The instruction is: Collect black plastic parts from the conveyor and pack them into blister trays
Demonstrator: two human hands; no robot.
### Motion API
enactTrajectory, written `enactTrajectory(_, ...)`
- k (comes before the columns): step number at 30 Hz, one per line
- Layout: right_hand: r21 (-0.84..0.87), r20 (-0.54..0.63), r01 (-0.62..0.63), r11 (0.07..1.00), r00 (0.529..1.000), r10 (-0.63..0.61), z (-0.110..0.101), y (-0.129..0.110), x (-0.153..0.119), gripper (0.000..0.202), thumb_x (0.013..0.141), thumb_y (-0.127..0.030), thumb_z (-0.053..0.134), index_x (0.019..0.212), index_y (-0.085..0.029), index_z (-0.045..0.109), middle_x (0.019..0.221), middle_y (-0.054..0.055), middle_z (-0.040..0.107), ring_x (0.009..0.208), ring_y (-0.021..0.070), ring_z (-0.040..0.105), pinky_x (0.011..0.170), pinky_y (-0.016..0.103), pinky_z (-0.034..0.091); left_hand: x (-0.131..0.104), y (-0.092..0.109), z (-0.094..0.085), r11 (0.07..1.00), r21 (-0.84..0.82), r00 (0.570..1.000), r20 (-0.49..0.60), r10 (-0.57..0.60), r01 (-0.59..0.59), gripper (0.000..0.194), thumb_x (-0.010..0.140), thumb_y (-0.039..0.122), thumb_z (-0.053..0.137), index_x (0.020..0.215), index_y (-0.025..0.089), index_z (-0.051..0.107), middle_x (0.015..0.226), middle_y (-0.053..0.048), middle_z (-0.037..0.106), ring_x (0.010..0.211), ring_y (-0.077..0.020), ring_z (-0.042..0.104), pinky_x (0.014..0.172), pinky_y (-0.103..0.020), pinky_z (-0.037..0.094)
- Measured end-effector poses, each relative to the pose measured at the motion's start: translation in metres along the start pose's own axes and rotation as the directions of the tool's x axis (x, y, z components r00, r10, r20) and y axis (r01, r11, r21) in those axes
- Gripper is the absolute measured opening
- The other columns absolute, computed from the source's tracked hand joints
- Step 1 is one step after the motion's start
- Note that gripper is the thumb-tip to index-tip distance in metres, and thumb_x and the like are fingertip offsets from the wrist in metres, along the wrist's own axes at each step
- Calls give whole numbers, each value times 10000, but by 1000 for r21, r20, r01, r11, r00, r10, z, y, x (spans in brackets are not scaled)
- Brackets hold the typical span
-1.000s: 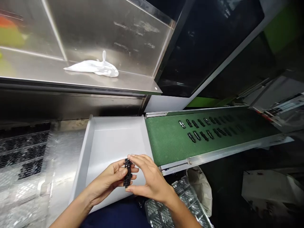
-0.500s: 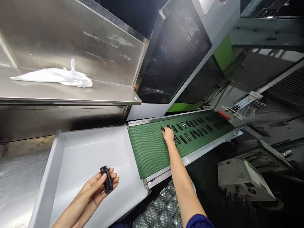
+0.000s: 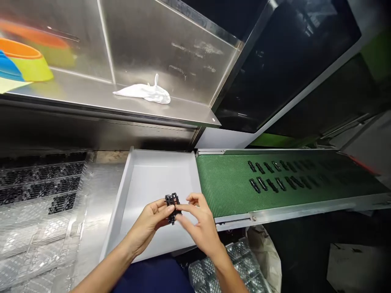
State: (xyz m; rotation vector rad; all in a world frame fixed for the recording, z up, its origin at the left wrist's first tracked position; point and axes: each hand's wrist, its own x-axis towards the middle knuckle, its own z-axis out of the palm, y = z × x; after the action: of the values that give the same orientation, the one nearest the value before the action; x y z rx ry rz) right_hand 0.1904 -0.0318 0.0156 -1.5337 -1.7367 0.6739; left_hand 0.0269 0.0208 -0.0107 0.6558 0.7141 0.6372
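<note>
Small black plastic parts [image 3: 172, 199] are pinched in my left hand [image 3: 149, 224], above the white tray [image 3: 159, 158]. From the right, my right hand [image 3: 200, 226] touches the same parts with its fingertips, its thumb and fingers closing around their right side. How many parts lie together between the hands is hard to make out. On the green conveyor belt [image 3: 226, 179] to the right, several more black parts [image 3: 271, 185] lie in two rows.
Clear trays with black parts [image 3: 64, 185] stand at the left. A white cloth or glove [image 3: 152, 94] lies on the steel shelf [image 3: 189, 112], with a colourful container [image 3: 33, 65] farther left. Clear plastic trays [image 3: 238, 260] are below the belt's near edge.
My right hand has left the belt and come to the parts in my left hand. The view has swung left, bringing the filled trays and colourful container into sight.
</note>
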Motion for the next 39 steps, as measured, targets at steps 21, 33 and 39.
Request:
enactTrajectory(21,376,14,-59,925,998,58,-1,4,-9,855,561,-311,919,1316,-332,516,1341,66,584,1269,276,536,1103,479,419,-9,9,12,948,-210,966,146,-212,240,373,634,348,885,939,174,760,922,-70,736,889,-205,676,753,-246,535)
enactTrajectory(33,-127,-431,-436,891,833,346,-147,116,45,241,927,-329,591,1074,-151,660,1129,93,666,984,187,653,877,350,524,30,-7,18,923,-140,931,131,-341,358,324,694,324,843,987,221,754,919,-41,756,806,-206,685,773,-287,563)
enactTrajectory(39,-161,-551,-588,793,720,422,-207,168,35,177,937,-311,603,1020,-157,632,1026,48,646,906,166,641,788,332,547,29,-6,13,925,-128,931,132,-341,357,274,733,315,811,978,201,765,957,-53,761,867,-226,694,808,-286,561)
